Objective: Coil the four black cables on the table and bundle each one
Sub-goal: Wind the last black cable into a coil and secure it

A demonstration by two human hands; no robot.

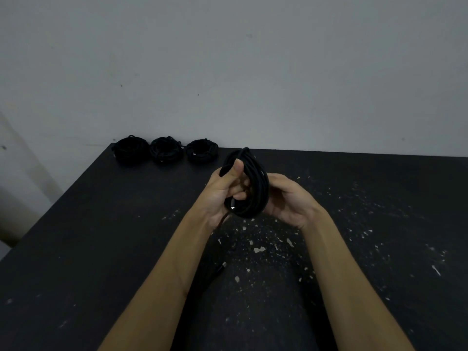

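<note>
Above the middle of the black table (106, 224) I hold a coil of black cable (258, 186) upright between both hands. My left hand (225, 191) grips its left side, thumb pointing up and fingers curled through the loop. My right hand (291, 198) cups the coil's right side from behind, its fingers hidden by the cable. A loose tail hangs from the coil and ends in a plug (220, 268) lying on the table between my forearms. Three coiled black cables (130, 149) (166, 149) (202, 150) sit in a row at the table's far left edge.
A plain grey wall (228, 72) rises right behind the table. The tabletop is speckled with pale chipped marks (259, 249) under and to the right of my hands. The table's left edge runs diagonally from the far corner toward me.
</note>
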